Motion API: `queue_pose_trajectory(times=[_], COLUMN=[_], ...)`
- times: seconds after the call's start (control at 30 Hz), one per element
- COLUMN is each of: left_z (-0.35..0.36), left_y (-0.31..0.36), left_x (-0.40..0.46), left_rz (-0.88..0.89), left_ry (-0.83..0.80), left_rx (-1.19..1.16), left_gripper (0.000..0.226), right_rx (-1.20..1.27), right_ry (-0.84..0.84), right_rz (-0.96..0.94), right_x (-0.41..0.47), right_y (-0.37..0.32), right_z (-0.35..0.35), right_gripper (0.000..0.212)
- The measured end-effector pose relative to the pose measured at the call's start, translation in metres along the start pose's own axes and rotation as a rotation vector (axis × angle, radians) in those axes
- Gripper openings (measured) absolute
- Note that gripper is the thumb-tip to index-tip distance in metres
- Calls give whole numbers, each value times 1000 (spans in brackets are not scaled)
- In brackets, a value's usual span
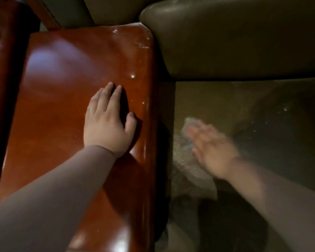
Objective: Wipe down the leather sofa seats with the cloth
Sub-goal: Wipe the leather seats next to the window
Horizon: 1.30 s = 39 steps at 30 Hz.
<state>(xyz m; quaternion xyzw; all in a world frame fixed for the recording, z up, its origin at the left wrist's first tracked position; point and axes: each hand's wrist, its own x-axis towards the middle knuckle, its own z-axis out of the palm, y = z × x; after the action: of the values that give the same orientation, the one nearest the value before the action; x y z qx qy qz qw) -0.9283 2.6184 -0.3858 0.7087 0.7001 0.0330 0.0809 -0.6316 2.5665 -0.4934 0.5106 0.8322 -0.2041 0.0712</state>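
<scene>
My left hand (107, 122) lies flat with straight fingers on the glossy reddish-brown wooden armrest (65, 84) of the sofa. My right hand (211, 146), blurred by motion, presses a pale cloth (189, 124) flat against the dark olive leather seat (262, 115) just right of the armrest. Part of the cloth shows beyond my fingertips and more trails under my wrist toward the seat's front. The seat carries small pale specks at its right side.
The olive leather backrest cushion (235, 37) rises behind the seat. A second reddish wooden panel (2, 70) stands at the far left. White scuff marks (142, 42) dot the armrest's far right corner.
</scene>
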Motion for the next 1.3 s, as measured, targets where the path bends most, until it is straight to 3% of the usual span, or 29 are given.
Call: queue_pose_trajectory(times=[0.1,0.17,0.2,0.27,0.33,0.4,0.47,0.57,0.63,0.7,0.8,0.87,0.93,1.07,1.1,1.2,1.3], left_z=[-1,8,18,45,80,118,151,178,181,173,164,165,176,207,209,209,208], left_y=[19,51,72,115,150,163,166,165,166,167,169,177,186,189,187,185,188], left_x=[-8,-14,-19,-29,-38,-42,-47,-55,-57,-58,-32,4,34,33,32,33,33], left_rz=[97,224,283,287,97,-95,-166,-138,-128,-148,-176,-220,-273,-231,-222,-212,-201], left_ry=[62,91,69,-33,-148,-193,-180,-60,-63,-113,-63,8,11,81,95,83,95], left_rx=[-50,-78,-92,-130,-179,-218,-234,-219,-218,-219,-246,-246,-224,-177,-174,-174,-170], left_gripper=[67,62,61,60,61,62,61,65,67,66,56,55,59,66,68,72,72], right_rx=[124,166,177,123,12,-80,-84,77,124,115,69,52,54,135,113,129,62], right_ry=[176,181,176,137,59,42,109,195,212,246,107,27,104,177,178,113,126], right_rz=[574,749,732,483,104,-100,4,536,755,672,196,8,19,532,529,212,86], right_x=[-28,-31,-29,-28,-40,-51,-57,-68,-63,-57,-53,-46,-28,21,34,58,56], right_y=[68,71,60,31,20,56,110,177,166,123,77,96,133,169,154,99,122], right_z=[-25,-25,-21,-10,0,-4,-6,-13,-11,-8,-5,-13,-19,-31,-30,-26,-35], right_gripper=[65,67,68,68,63,61,61,64,66,64,67,66,61,61,61,63,58])
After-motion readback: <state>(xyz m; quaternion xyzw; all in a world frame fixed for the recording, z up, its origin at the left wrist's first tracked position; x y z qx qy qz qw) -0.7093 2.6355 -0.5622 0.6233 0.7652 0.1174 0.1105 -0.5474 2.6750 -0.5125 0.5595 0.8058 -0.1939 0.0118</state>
